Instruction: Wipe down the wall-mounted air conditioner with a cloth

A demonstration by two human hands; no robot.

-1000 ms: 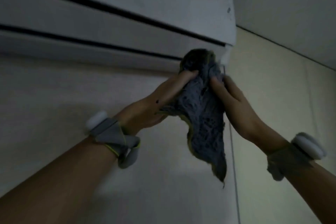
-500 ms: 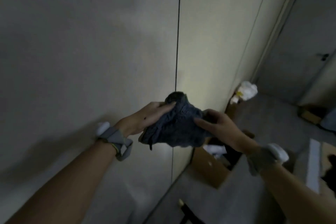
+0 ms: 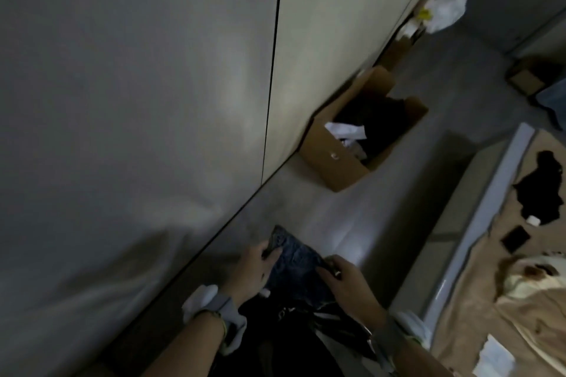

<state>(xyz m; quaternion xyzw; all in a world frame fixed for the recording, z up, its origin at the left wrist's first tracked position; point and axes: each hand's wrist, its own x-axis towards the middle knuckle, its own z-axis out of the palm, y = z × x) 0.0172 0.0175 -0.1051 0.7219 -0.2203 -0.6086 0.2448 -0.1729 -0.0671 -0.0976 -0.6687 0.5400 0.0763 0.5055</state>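
your forearms enter from the bottom edge, each with a grey strap and a white puck-like sensor at the wrist (image 3: 211, 304). between your hands hangs the crumpled blue-grey cloth (image 3: 294, 263), held low in front of your dark clothing, well below anything on the wall. your left hand (image 3: 252, 269) clamps the cloth's upper left corner, thumb over the top edge and fingers curled behind. your right hand (image 3: 349, 280) pinches the cloth's right edge, fingers closed on the fabric. the cloth is bunched, not spread flat.

the wall-mounted air conditioner is out of view; the camera points down and along the floor.

just past your hands, grey smooth floor (image 3: 352, 217) runs away beside the pale panelled wall (image 3: 137, 101), which has a thin dark vertical seam (image 3: 272, 70). to your right, a bed or low platform with a light grey frame (image 3: 477, 223) carries a tan sheet (image 3: 490, 300), with a black garment (image 3: 542, 190) and small dark and white items on it; these are too blurred to name.

further along the wall, an open brown cardboard box (image 3: 337, 159) sits on the floor against the wall, with white crumpled material and dark contents inside. beyond it stands a second, smaller brown box (image 3: 396, 52), and past that a white crumpled bag with a yellow spot (image 3: 444, 8) near the far corner.
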